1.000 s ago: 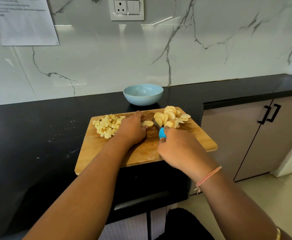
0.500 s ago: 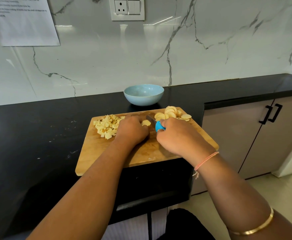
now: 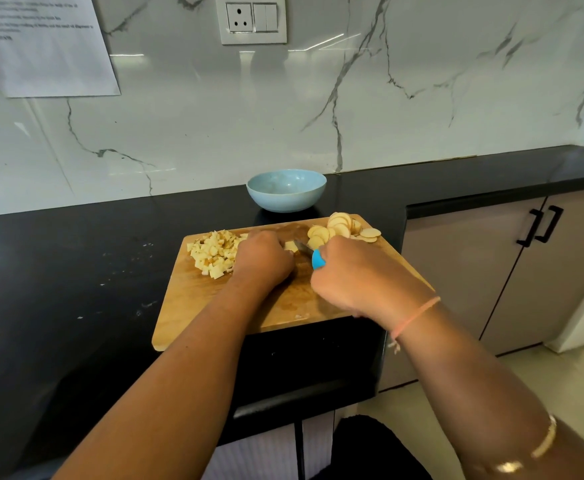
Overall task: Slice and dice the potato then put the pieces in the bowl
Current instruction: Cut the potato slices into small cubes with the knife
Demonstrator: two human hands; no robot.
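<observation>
Potato piece [image 3: 291, 246] between left hand [image 3: 264, 259] and knife [image 3: 313, 256]

Ahead of you a glossy white marble wall [image 3: 422, 98] with grey veins carries a socket plate [image 3: 252, 19] and a printed paper sheet [image 3: 44, 46]. A black countertop [image 3: 58, 271] runs below it. To your right, beige cabinet doors [image 3: 474, 271] with black handles [image 3: 540, 225] meet a pale floor [image 3: 578, 375].

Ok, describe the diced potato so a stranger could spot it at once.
On the black counter sits a wooden cutting board. The diced potato is heaped at its far left corner, beside the left hand. Unlike the round slices at far right, it is small pale cubes.
</observation>
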